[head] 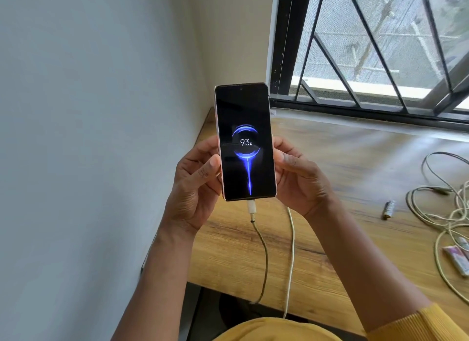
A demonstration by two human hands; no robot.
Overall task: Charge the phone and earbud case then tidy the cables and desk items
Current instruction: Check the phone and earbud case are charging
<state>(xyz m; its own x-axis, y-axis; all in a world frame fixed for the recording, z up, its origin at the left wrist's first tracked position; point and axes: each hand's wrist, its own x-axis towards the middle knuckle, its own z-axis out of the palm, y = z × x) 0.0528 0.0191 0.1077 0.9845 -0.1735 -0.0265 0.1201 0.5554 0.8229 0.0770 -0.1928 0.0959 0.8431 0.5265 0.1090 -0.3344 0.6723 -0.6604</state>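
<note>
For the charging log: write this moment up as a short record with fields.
phone: held upright above the desk in both hands, phone screen lit with a charging animation
battery shown: 93%
left hand: left hand grips the phone's left edge
right hand: right hand grips the right edge
charging cable: charging cable plugged into the phone's bottom port, hanging over the desk's front edge
desk: wooden desk under a barred window
loose items: tangled cables and a battery at right
earbud case: not in view
</note>
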